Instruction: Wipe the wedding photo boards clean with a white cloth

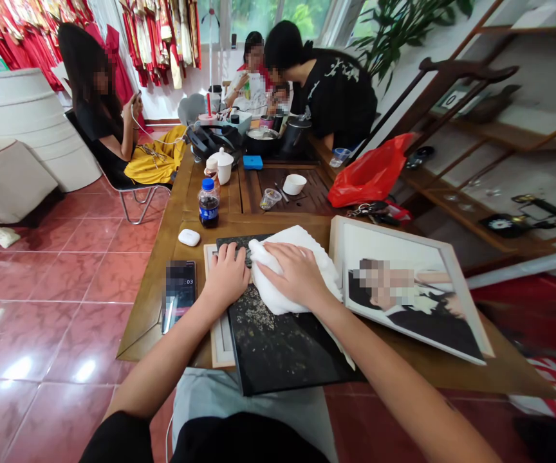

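A black board (pixel 287 360) with pale grit scattered over it lies in front of me at the table's near edge, partly on a light-wood frame (pixel 221 341). My left hand (pixel 227 276) rests on the board's left side, fingers slightly apart and nothing in them. A thick, folded white cloth (pixel 314 247) covers the board's upper right. My right hand (pixel 292 273) grips and presses this cloth, its fingers over the bunched left end, close to my left hand. What lies beneath the cloth is hidden.
A framed photo (pixel 413 305) leans at the right. A phone (pixel 179 296), white earbud case (pixel 190 238) and dark drink bottle (pixel 208 204) stand left. Beyond are a white bowl (pixel 295 185), plastic cup (pixel 270 199) and red bag (pixel 369 173). Several people sit around the table.
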The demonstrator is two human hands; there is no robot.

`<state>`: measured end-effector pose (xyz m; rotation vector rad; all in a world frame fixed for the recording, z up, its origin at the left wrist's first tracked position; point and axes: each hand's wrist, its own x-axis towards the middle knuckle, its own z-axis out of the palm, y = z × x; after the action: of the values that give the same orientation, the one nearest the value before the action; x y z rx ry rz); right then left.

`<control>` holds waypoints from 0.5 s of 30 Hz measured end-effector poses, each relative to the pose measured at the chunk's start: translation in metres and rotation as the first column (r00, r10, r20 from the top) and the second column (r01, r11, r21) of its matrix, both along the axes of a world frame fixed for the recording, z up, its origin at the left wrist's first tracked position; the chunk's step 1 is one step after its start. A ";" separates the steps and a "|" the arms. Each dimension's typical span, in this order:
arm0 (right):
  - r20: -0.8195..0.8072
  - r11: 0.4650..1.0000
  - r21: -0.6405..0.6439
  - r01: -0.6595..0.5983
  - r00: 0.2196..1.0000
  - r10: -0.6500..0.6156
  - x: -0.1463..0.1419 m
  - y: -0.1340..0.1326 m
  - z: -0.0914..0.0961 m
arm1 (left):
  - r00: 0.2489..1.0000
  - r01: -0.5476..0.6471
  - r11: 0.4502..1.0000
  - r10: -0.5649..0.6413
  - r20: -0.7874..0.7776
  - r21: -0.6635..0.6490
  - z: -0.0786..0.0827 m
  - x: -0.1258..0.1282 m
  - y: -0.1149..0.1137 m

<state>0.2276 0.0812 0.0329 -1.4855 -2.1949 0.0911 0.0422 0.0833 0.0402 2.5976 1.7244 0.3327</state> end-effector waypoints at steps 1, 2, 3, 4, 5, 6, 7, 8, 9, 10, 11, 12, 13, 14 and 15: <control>0.002 1.000 -0.001 -0.022 1.000 0.022 0.000 0.001 0.001 | 1.000 -0.003 1.000 0.003 -0.003 -0.004 0.001 0.000 0.000; 0.005 0.999 -0.004 -0.054 0.999 0.054 0.001 0.002 0.002 | 1.000 -0.005 1.000 0.005 -0.004 -0.007 0.001 0.000 0.000; 0.009 0.995 -0.007 -0.095 0.995 0.095 0.003 0.004 0.004 | 1.000 -0.006 1.000 0.006 -0.006 -0.011 0.002 0.000 -0.001; 0.013 0.990 -0.013 -0.140 0.990 0.140 0.004 0.005 0.005 | 1.000 -0.004 1.000 0.004 -0.008 -0.014 0.003 0.000 -0.001; 0.017 0.983 -0.020 -0.184 0.983 0.184 0.006 0.006 0.006 | 1.000 -0.001 1.000 0.001 -0.009 -0.018 0.004 0.000 -0.001; 0.020 0.975 -0.027 -0.220 0.975 0.221 0.008 0.008 0.007 | 1.000 0.002 1.000 -0.002 -0.009 -0.023 0.004 0.000 -0.001; 0.022 0.968 -0.034 -0.247 0.969 0.248 0.010 0.009 0.007 | 1.000 0.005 1.000 -0.005 -0.008 -0.027 0.005 -0.001 0.000; 0.022 0.964 -0.040 -0.262 0.965 0.263 0.011 0.011 0.007 | 1.000 0.006 1.000 -0.006 -0.005 -0.031 0.005 -0.001 0.000; 0.022 0.964 -0.045 -0.263 0.964 0.264 0.012 0.012 0.007 | 1.000 0.005 0.999 -0.006 -0.003 -0.033 0.005 -0.001 0.000; 0.021 0.967 -0.047 -0.251 0.967 0.252 0.011 0.013 0.007 | 1.000 0.003 0.999 -0.003 -0.001 -0.035 0.005 -0.001 0.000; 0.020 0.973 -0.048 -0.227 0.973 0.229 0.011 0.014 0.006 | 1.000 0.001 0.999 -0.001 -0.001 -0.037 0.004 -0.001 0.000; 0.019 0.980 -0.048 -0.194 0.981 0.195 0.009 0.015 0.005 | 1.000 -0.001 0.999 0.001 -0.002 -0.040 0.004 -0.001 0.001; 0.017 0.987 -0.047 -0.153 0.988 0.154 0.007 0.017 0.004 | 1.000 -0.003 0.999 0.003 -0.004 -0.042 0.003 -0.001 0.001; 0.015 0.993 -0.046 -0.108 0.994 0.109 0.004 0.018 0.003 | 1.000 -0.004 0.999 0.003 -0.006 -0.044 0.002 -0.001 0.001; 0.012 0.997 -0.044 -0.063 0.998 0.064 0.002 0.020 0.002 | 1.000 -0.003 0.999 0.003 -0.006 -0.044 0.001 -0.001 0.002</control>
<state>0.2294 0.1010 0.0348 -1.4439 -2.2649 0.1515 0.0414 0.0849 0.0417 2.5684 1.7176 0.2833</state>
